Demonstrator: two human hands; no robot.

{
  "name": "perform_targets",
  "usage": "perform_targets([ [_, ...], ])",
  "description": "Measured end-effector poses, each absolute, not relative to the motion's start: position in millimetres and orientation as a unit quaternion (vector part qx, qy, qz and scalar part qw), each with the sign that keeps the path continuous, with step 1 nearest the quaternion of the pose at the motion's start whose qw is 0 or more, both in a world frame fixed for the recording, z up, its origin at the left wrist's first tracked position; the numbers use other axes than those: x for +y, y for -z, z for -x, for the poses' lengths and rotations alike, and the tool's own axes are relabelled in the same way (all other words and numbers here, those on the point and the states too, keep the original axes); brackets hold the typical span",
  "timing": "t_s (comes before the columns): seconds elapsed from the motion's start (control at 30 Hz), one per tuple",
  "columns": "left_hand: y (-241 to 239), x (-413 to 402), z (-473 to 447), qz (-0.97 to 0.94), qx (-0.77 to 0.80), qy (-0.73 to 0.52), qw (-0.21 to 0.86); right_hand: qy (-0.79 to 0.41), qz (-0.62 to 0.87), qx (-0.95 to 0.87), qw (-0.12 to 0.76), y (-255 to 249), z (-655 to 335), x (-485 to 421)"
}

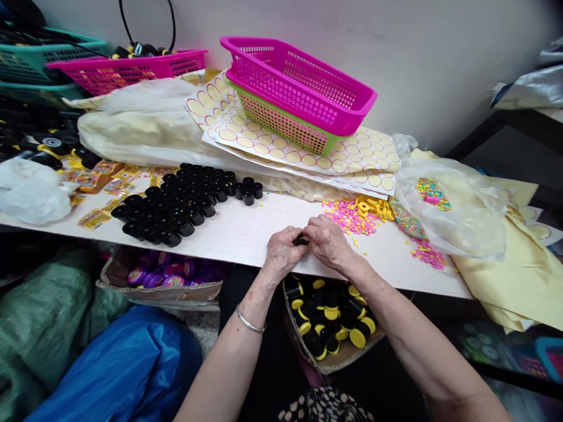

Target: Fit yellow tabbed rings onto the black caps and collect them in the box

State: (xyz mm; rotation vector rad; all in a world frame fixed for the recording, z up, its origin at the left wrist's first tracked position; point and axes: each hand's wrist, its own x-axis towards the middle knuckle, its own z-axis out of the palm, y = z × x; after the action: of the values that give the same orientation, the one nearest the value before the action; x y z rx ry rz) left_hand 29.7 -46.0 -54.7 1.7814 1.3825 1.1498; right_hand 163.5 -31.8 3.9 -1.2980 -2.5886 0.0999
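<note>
My left hand (285, 249) and my right hand (326, 239) meet over the front edge of the white table (246, 234). Between the fingers of both is a small black cup (301, 240), mostly covered by them. To the left, many black cups (176, 205) stand grouped on the table. Just beyond my right hand lie a heap of pink and yellow candy bits (349, 218) and some yellow rings (373, 206). Below my hands, an open cardboard box (325, 368) holds black cups with yellow lids (332, 310).
A pink basket (303, 76) sits in a green basket (281, 117) on sheets of round stickers (264, 146). Clear bags of coloured candy (457, 205) lie at right. A box of purple round packs (162, 296) stands lower left, beside a blue sack (127, 363).
</note>
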Motion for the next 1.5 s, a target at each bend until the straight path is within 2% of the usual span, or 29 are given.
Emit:
perform_targets([
  [0.13,56,-44,-29,-0.672,0.519,-0.44,0.294,-0.002,0.419,-0.905,0.071,-4,-157,-28],
  [0.23,57,-43,-29,-0.668,0.522,-0.439,0.296,-0.04,0.416,-0.905,0.083,-3,-160,-24],
  [0.33,56,-44,-30,-0.671,0.523,-0.428,0.305,-0.129,0.423,-0.884,0.151,-2,-167,-23],
  [0.53,56,-46,-30,-0.668,0.524,-0.427,0.31,-0.295,0.426,-0.782,0.347,8,-185,-25],
  [0.6,57,-45,-30,-0.666,0.524,-0.43,0.312,-0.268,0.47,-0.731,0.415,14,-201,-18],
  [0.7,59,-43,-29,-0.659,0.522,-0.438,0.32,-0.137,0.59,-0.644,0.467,22,-235,-1],
  [0.83,60,-41,-28,-0.66,0.525,-0.433,0.318,-0.012,0.707,-0.584,0.398,25,-276,27],
  [1.03,58,-41,-28,-0.674,0.513,-0.431,0.311,0.039,0.759,-0.621,0.193,23,-280,52],
  [1.13,56,-41,-30,-0.678,0.516,-0.422,0.31,0.047,0.777,-0.613,0.136,19,-274,55],
  [1.2,54,-42,-30,-0.675,0.528,-0.416,0.306,0.06,0.776,-0.611,0.145,15,-270,51],
  [1.3,51,-43,-31,-0.673,0.542,-0.406,0.299,0.062,0.727,-0.65,0.212,10,-261,37],
  [1.4,49,-45,-31,-0.684,0.53,-0.4,0.302,-0.009,0.594,-0.761,0.259,6,-242,14],
  [1.5,48,-45,-31,-0.689,0.526,-0.399,0.299,-0.064,0.493,-0.829,0.254,3,-218,-7],
])
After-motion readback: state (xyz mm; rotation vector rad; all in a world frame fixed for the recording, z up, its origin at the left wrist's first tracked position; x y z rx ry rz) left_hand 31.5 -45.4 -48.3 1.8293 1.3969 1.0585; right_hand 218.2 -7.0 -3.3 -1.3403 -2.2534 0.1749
